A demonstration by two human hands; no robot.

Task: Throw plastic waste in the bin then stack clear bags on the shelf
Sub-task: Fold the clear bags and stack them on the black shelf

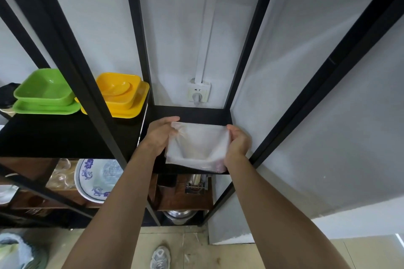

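Note:
A stack of clear bags [197, 145] lies on the narrow black shelf [192, 113], its front edge reaching the shelf's front. My left hand [159, 135] grips the stack's left side, thumb over the top. My right hand [237, 142] holds its right side. Both forearms reach up from below. The middle of the bags sags a little between my hands. No bin is in view.
Black shelf posts [137, 35] rise on both sides of the narrow shelf. A wall socket [198, 93] sits behind it. Green dishes [46, 91] and yellow dishes [120, 94] stand on the left shelf. A blue-patterned plate [96, 179] and glasses sit lower down.

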